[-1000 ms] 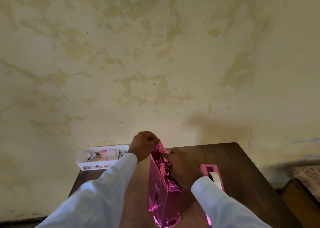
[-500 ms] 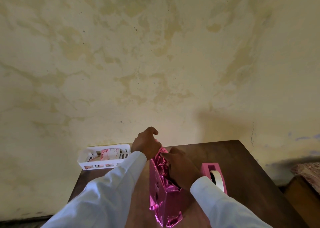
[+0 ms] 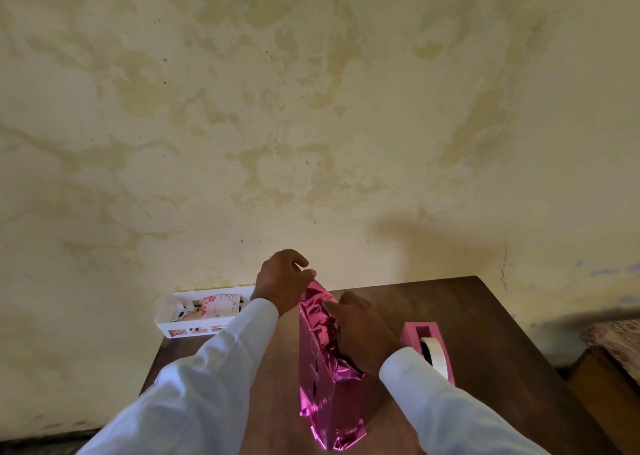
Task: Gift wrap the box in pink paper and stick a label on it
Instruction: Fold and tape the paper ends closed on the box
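Though box hidden, pink paper [image 3: 317,368] pinched by left hand [image 3: 280,283]; grip of right hand [image 3: 363,333] unclear.
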A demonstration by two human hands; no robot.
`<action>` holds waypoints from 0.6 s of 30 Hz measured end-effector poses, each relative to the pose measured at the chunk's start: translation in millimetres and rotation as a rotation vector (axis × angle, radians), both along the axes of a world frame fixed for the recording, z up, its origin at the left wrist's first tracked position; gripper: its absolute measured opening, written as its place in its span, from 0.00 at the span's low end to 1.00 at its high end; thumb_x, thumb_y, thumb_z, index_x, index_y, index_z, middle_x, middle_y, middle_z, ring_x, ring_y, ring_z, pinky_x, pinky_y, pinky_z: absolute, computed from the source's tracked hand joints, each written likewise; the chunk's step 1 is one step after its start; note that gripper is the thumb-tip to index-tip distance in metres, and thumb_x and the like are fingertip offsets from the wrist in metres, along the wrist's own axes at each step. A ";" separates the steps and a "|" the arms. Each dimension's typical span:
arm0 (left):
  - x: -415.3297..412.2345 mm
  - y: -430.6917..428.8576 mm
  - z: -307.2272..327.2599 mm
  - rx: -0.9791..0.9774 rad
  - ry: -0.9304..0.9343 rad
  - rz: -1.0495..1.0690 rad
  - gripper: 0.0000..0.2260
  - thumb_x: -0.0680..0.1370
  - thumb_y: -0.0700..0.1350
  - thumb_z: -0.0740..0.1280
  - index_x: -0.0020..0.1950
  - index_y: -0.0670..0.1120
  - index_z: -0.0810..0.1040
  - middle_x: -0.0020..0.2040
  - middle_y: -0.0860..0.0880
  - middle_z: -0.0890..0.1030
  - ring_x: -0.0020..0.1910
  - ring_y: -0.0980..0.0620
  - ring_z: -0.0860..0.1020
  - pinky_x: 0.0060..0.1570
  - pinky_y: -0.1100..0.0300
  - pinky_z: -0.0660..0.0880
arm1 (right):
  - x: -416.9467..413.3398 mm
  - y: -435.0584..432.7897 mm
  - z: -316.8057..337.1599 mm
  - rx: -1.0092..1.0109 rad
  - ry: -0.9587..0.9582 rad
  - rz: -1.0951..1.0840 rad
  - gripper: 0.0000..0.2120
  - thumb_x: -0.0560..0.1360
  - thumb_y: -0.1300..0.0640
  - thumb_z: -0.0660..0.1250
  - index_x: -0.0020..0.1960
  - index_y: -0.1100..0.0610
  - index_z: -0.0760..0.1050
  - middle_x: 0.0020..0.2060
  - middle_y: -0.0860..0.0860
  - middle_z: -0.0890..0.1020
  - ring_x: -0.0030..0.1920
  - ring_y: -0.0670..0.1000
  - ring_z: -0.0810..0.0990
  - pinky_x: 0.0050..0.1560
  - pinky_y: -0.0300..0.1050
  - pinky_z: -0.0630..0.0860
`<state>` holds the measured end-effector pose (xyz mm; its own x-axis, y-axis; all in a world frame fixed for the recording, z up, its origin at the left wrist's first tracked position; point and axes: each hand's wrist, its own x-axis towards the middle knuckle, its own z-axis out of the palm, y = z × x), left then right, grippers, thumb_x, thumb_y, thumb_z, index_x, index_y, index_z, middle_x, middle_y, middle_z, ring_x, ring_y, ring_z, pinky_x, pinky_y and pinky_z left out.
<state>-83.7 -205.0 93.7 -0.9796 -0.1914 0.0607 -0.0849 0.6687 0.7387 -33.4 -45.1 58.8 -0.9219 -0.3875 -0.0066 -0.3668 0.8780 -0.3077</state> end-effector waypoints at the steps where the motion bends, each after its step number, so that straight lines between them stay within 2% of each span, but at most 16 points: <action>1: -0.8 -0.2 0.7 0.006 0.009 -0.022 0.08 0.74 0.47 0.74 0.52 0.49 0.81 0.43 0.52 0.81 0.43 0.52 0.79 0.49 0.57 0.77 | 0.0 0.1 0.4 0.016 -0.006 0.002 0.25 0.79 0.52 0.66 0.75 0.51 0.64 0.65 0.54 0.72 0.62 0.54 0.73 0.65 0.47 0.74; 5: -3.2 -0.2 1.9 -0.088 -0.046 -0.169 0.12 0.74 0.46 0.74 0.57 0.48 0.80 0.52 0.53 0.79 0.51 0.52 0.78 0.52 0.61 0.72 | -0.7 1.0 1.7 0.049 -0.023 0.011 0.28 0.79 0.53 0.67 0.76 0.49 0.61 0.65 0.55 0.70 0.64 0.56 0.71 0.66 0.51 0.73; 8: -5.6 1.8 -0.5 -0.190 -0.112 -0.231 0.13 0.74 0.43 0.72 0.58 0.48 0.80 0.55 0.50 0.82 0.53 0.52 0.79 0.55 0.60 0.75 | -1.7 0.0 0.7 0.046 -0.028 0.019 0.26 0.79 0.56 0.66 0.75 0.49 0.63 0.63 0.55 0.70 0.63 0.56 0.70 0.65 0.52 0.74; 13: -5.7 8.8 0.3 -0.277 -0.144 -0.275 0.16 0.73 0.41 0.69 0.61 0.50 0.80 0.56 0.50 0.83 0.53 0.50 0.81 0.55 0.57 0.78 | -4.6 -2.8 -2.8 0.048 -0.035 0.019 0.27 0.79 0.57 0.66 0.75 0.50 0.61 0.63 0.56 0.70 0.61 0.57 0.71 0.62 0.52 0.75; 18: -7.4 10.6 3.6 -0.354 -0.109 -0.259 0.12 0.74 0.40 0.66 0.53 0.52 0.84 0.53 0.51 0.84 0.51 0.51 0.82 0.54 0.54 0.80 | -7.9 -4.3 -2.8 0.049 -0.062 0.023 0.28 0.79 0.58 0.65 0.76 0.50 0.60 0.64 0.56 0.69 0.62 0.58 0.70 0.62 0.52 0.74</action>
